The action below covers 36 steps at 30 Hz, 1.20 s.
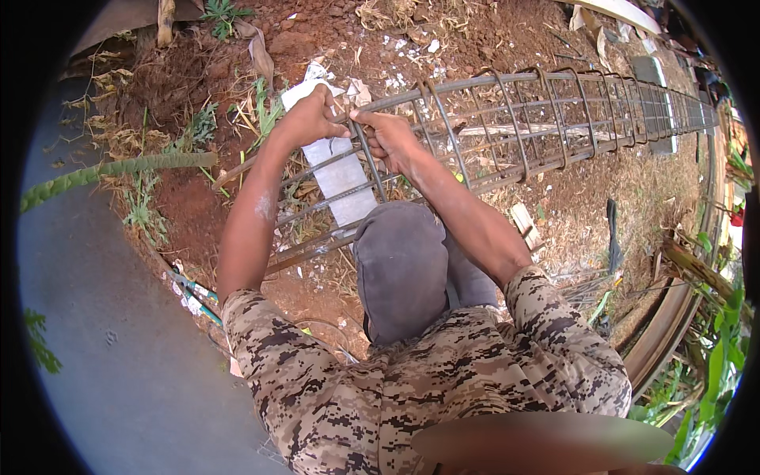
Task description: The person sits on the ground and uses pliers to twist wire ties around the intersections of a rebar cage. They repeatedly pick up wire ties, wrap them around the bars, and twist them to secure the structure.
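A long cage of steel reinforcing bars (507, 179) runs from in front of me toward the far right. My left hand (313, 123) is closed, fingertips pinched together at the near end of the cage's far top bar. What they pinch is too small to make out. Against it, my right hand (389, 141) is closed, its thumb and curled fingers on the corner of a bent steel stirrup (370, 162). That stirrup crosses the long bars, apart from the other stirrups. A pale block (352, 204) lies under this end of the cage.
A second pale block (663, 142) supports the cage farther right. Cutters with teal handles (202, 302) lie at left beside a grey smooth surface (134, 332). A green stem (119, 168) reaches in from the left. Red soil carries white scraps, and leafy plants (716, 364) grow at right.
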Each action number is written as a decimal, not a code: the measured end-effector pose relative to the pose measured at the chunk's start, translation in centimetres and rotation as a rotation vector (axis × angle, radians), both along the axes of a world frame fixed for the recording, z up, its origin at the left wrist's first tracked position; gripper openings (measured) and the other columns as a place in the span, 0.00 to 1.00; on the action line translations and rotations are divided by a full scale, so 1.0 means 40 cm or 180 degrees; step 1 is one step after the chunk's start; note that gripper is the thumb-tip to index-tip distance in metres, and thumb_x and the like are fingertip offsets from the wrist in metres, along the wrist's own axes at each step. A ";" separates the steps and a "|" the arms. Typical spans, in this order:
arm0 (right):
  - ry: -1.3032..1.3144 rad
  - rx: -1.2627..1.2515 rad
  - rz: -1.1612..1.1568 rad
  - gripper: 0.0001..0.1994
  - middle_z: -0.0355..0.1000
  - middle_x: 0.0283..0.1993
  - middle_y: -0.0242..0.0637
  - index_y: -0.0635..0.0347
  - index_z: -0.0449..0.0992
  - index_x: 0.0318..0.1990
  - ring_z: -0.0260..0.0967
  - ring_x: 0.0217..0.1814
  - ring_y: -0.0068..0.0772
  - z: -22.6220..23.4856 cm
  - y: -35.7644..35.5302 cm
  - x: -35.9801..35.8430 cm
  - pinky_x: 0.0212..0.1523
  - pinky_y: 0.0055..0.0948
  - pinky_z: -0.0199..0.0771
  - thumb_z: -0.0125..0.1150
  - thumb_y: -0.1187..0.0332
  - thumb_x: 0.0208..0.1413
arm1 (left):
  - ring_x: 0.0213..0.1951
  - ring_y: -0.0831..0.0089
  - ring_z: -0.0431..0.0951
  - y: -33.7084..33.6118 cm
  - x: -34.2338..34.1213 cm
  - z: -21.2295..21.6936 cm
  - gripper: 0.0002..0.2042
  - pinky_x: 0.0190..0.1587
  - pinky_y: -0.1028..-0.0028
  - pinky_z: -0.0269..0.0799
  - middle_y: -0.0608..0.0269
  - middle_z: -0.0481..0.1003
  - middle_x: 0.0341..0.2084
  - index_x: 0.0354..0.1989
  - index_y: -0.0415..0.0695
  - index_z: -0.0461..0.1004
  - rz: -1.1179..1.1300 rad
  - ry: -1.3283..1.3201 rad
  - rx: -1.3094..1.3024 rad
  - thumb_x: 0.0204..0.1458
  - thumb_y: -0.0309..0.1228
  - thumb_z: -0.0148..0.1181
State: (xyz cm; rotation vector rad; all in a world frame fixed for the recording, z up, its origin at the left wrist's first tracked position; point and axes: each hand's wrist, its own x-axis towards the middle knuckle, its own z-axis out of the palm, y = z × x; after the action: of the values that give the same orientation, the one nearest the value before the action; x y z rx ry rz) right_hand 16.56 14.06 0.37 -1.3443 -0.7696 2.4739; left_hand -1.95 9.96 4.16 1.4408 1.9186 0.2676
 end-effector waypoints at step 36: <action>0.0234 0.0635 0.0671 0.11 0.56 0.17 0.19 0.56 0.74 0.28 0.48 0.16 0.14 -0.053 -0.011 0.038 0.17 0.23 0.45 0.56 0.62 0.62 | 0.36 0.73 0.76 0.016 -0.049 -0.038 0.13 0.39 0.72 0.71 0.58 0.80 0.37 0.40 0.39 0.80 0.1592 -0.1684 -0.1255 0.59 0.37 0.57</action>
State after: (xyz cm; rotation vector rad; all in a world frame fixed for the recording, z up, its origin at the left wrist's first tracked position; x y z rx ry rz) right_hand 18.08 13.61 -1.77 -1.1486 -1.1592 2.5034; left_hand -3.90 10.58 2.65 0.5462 1.7259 0.4229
